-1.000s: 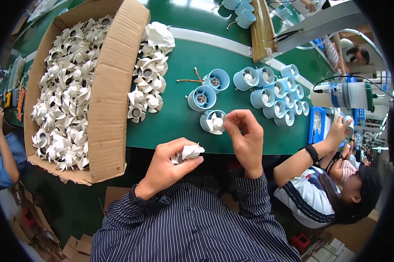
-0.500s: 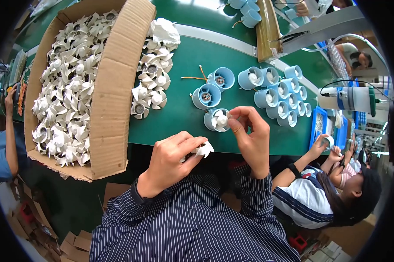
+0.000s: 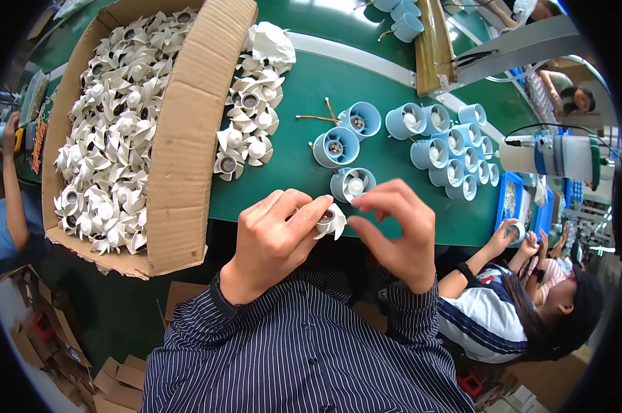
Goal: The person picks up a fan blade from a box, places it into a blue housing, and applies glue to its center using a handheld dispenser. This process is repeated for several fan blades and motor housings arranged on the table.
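My left hand (image 3: pixel 278 230) is closed on a white fan impeller (image 3: pixel 332 221), whose blades stick out to the right of its fingers. Close by on the right, my right hand (image 3: pixel 397 230) has its thumb and fingers apart and holds nothing. Just beyond it stands a light blue fan housing (image 3: pixel 340 184) with a white impeller (image 3: pixel 354 186) inside. Behind that are two blue housings, one (image 3: pixel 323 153) nearer and one (image 3: pixel 370 124) farther; their motors show and neither has an impeller. Orange wires (image 3: pixel 314 118) lie left of the farther one.
A cardboard box (image 3: pixel 187 151) full of white impellers stands at the left. A row of loose impellers (image 3: pixel 256 124) lies beside it. Several blue housings with impellers (image 3: pixel 431 153) are grouped at the right. A co-worker (image 3: pixel 490 313) sits near the right table edge.
My right hand has drawn back from the impeller in the nearest housing, its fingers spreading. My left hand has turned the held impeller and moved it slightly right. The view has shifted a little.
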`<state>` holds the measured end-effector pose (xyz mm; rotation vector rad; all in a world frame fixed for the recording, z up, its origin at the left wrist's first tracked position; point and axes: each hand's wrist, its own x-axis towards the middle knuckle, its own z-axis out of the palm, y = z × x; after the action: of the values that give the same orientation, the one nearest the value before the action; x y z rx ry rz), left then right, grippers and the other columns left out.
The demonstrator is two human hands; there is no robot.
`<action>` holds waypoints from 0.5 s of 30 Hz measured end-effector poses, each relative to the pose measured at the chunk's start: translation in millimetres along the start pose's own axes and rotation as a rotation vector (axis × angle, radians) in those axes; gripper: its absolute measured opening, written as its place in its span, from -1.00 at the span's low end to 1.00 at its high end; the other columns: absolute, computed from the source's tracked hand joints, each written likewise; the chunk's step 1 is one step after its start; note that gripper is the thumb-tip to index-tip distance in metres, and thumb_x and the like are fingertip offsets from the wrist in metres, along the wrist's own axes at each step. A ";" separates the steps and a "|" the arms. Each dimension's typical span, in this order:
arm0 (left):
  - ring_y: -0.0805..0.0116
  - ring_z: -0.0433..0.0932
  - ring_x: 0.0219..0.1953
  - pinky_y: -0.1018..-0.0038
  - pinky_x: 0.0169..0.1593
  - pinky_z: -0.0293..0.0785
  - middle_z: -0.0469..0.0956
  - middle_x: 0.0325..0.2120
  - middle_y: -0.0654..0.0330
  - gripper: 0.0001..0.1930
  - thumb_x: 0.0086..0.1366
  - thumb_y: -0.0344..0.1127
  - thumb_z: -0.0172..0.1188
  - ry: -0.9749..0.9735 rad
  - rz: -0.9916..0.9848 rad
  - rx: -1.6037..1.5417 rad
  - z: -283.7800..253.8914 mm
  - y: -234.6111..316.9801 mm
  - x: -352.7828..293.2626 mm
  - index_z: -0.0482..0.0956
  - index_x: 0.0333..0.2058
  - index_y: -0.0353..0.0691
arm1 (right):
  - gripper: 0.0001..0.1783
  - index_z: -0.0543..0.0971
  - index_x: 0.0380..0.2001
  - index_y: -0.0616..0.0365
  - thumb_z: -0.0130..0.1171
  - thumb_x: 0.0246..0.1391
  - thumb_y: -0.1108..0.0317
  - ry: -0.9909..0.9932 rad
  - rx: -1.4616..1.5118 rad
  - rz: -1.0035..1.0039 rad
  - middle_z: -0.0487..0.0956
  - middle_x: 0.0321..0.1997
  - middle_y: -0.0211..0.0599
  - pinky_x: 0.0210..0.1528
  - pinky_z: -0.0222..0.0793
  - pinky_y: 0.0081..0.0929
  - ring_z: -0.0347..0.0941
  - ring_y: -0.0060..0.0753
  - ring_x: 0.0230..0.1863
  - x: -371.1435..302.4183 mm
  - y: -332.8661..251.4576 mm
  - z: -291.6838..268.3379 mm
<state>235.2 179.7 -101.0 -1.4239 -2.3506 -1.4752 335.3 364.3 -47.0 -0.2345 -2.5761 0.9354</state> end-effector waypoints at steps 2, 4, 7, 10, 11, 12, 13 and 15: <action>0.13 0.65 -0.39 0.32 -0.32 0.59 0.66 -0.33 0.12 -0.52 0.00 -0.54 0.46 -0.011 -0.019 -0.073 2.3 -2.3 1.6 0.72 -0.01 -0.27 | -0.78 0.72 -0.24 0.21 0.49 0.00 0.55 -0.085 0.187 -0.097 0.62 -0.37 -0.25 -0.36 0.44 -0.36 0.56 -0.27 -0.36 -1.9 -11.5 -4.7; 0.18 0.65 -0.40 0.34 -0.33 0.58 0.65 -0.34 0.13 -0.54 0.04 -0.53 0.46 -0.028 -0.056 -0.106 3.6 -1.6 0.5 0.71 -0.01 -0.27 | -0.79 0.71 -0.25 0.21 0.49 0.00 0.56 -0.088 0.110 -0.158 0.61 -0.37 -0.24 -0.36 0.44 -0.35 0.56 -0.27 -0.36 0.6 -10.2 -3.0; 0.28 0.65 -0.41 0.38 -0.35 0.55 0.65 -0.34 0.15 -0.59 0.12 -0.51 0.47 -0.060 -0.130 -0.164 3.8 1.4 -1.1 0.71 -0.01 -0.28 | -0.80 0.69 -0.27 0.23 0.48 0.01 0.57 -0.095 -0.039 -0.284 0.61 -0.36 -0.24 -0.36 0.44 -0.34 0.56 -0.28 -0.34 6.9 -0.7 1.7; 0.47 0.61 -0.42 0.45 -0.37 0.54 0.64 -0.34 0.23 -0.65 0.28 -0.43 0.44 -0.147 -0.492 -0.492 -1.0 6.2 2.4 0.67 0.04 -0.28 | -0.86 0.66 -0.29 0.27 0.43 0.10 0.53 0.031 -0.013 -0.114 0.60 -0.38 -0.23 -0.34 0.43 -0.36 0.52 -0.27 -0.37 18.3 16.1 7.1; 0.47 0.61 -0.42 0.45 -0.37 0.54 0.64 -0.34 0.23 -0.65 0.28 -0.43 0.44 -0.144 -0.490 -0.493 -2.8 6.7 4.7 0.67 0.04 -0.28 | -0.86 0.66 -0.29 0.27 0.43 0.10 0.53 0.030 -0.014 -0.117 0.60 -0.38 -0.23 -0.34 0.43 -0.36 0.52 -0.27 -0.37 26.1 20.2 7.3; 0.50 0.60 -0.40 0.48 -0.35 0.54 0.63 -0.30 0.24 -0.63 0.31 -0.41 0.42 -0.180 -0.612 -0.626 -5.0 6.8 6.7 0.64 0.07 -0.28 | -0.87 0.65 -0.29 0.28 0.42 0.13 0.50 0.049 0.002 -0.035 0.60 -0.37 -0.22 -0.32 0.42 -0.35 0.51 -0.25 -0.37 35.0 25.1 8.9; 0.54 0.60 -0.37 0.51 -0.33 0.55 0.63 -0.26 0.25 -0.62 0.34 -0.39 0.41 -0.216 -0.735 -0.760 -6.8 6.4 8.3 0.62 0.11 -0.27 | -0.87 0.64 -0.29 0.29 0.40 0.16 0.47 0.066 0.019 0.049 0.60 -0.37 -0.21 -0.31 0.41 -0.34 0.51 -0.23 -0.37 43.6 30.0 10.8; 0.57 0.59 -0.35 0.53 -0.31 0.55 0.62 -0.22 0.26 -0.60 0.37 -0.37 0.39 -0.247 -0.843 -0.891 -10.3 7.9 9.0 0.59 0.14 -0.27 | -0.86 0.64 -0.28 0.30 0.38 0.20 0.44 0.092 0.035 0.122 0.59 -0.36 -0.20 -0.30 0.41 -0.33 0.50 -0.21 -0.38 54.7 33.9 11.7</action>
<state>231.2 179.4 -85.7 -0.6054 -2.7305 -2.9792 281.5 398.9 -60.6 -0.4188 -2.4820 0.9876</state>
